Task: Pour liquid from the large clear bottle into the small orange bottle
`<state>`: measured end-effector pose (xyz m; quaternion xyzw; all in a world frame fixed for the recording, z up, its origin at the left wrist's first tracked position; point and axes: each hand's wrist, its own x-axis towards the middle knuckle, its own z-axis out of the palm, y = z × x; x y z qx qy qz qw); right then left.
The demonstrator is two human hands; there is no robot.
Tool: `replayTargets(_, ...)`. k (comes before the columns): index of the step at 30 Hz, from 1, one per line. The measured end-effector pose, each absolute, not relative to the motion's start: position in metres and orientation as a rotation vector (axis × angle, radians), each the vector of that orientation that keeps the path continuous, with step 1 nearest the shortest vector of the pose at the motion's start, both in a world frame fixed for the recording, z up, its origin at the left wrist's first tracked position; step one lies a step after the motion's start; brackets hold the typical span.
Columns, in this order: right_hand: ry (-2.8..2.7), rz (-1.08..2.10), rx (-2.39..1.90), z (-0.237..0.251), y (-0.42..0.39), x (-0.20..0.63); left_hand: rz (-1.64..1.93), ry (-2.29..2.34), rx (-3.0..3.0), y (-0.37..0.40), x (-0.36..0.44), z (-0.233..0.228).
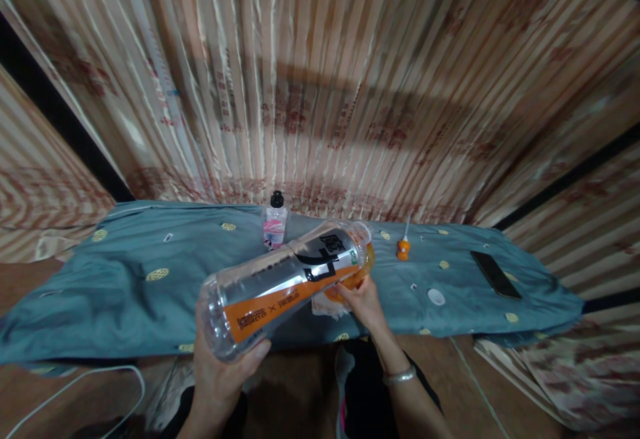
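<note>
My left hand (223, 376) is wrapped round the base of a large clear plastic bottle (285, 286) with an orange and black label. The bottle is tilted, its neck toward the upper right. My right hand (363, 302) grips an orange translucent bottle (357, 278), partly hidden behind the clear one, whose mouth is over or beside its top; I cannot tell whether they touch. Under the orange bottle lies a white cloth or tissue (330, 306). An orange spray or pump top with a thin tube (403, 248) stands on the table to the right.
A small clear bottle with a black cap (275, 221) stands at the back of the table covered with a blue-green cloth (130, 299). A white round lid (436, 297) and a dark phone (495, 274) lie on the right. Striped curtains (310, 92) hang behind. A white cable (125, 368) runs below left.
</note>
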<state>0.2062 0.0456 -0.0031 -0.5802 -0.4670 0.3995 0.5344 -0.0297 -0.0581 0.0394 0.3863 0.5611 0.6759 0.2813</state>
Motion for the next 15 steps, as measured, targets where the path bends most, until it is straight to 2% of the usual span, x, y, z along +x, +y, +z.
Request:
replayTargets(7,-1.121,0.938,-1.397,-0.009,0.047,0.208,1.741,1.466,1.171,-0.055,-0.045,0.030)
replayTargets(15,-1.111,0.936,-1.397,-0.010,0.047,0.208,1.797,1.500,1.072,-0.058,-0.029,0.044)
